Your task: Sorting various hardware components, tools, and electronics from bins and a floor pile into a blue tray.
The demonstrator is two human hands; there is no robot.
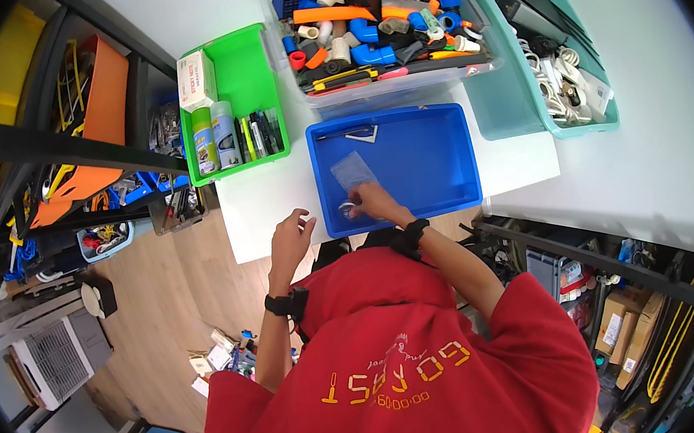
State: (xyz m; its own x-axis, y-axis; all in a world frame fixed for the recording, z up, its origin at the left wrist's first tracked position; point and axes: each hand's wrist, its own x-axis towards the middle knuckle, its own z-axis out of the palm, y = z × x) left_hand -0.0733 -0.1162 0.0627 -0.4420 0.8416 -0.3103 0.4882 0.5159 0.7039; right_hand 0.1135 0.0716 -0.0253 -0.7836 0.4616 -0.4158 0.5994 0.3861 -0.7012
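My right hand [376,202] reaches into the blue plastic tray [429,215]. Its fingertips pinch a small round, partly clear object [347,209] at the tray's near left corner; what kind it is cannot be made out. Just beyond those fingers lies a clear plastic bag [351,168]. Towards the tray's far wall are a thin dark metal tool [336,134] and a white angled piece [366,134]. My left hand [292,240] hovers by the table's front edge, left of the tray, with its fingers apart and nothing in them.
Left on the white table [264,215] stands a green tray [229,70] holding spray cans, pens and a box. A clear bin [400,84] of pipe fittings and tools sits behind the blue tray. A teal bin [504,114] holds white cables. Shelving [70,144] flanks the left side.
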